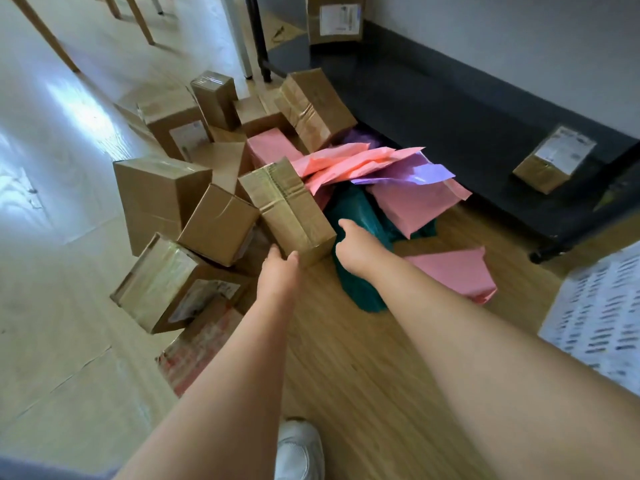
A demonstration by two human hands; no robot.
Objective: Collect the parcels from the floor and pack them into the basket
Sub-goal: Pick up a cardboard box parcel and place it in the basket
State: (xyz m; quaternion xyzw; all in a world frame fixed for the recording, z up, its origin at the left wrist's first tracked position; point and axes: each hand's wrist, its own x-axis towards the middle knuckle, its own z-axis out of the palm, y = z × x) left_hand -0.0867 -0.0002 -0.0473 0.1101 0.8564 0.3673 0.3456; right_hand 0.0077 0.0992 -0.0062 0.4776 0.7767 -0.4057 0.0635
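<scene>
Parcels lie heaped on the wooden floor: several brown cardboard boxes (162,199), pink mailers (415,199), a purple mailer (426,173) and a teal mailer (360,209). A long taped cardboard box (287,206) lies tilted on top of the heap. My left hand (278,271) touches its near end with fairly straight fingers. My right hand (353,247) is against the box's right near corner, above the teal mailer, thumb stretched out and fingers hidden. A dark, low cart tray (433,98) stands behind the heap with two labelled boxes (554,157) on it.
A printed red and white box (197,348) lies near my left forearm. Wooden furniture legs (48,36) stand at the far left. A white sheet with dark print (599,306) lies at the right edge. My white shoe (298,448) is on the floor below.
</scene>
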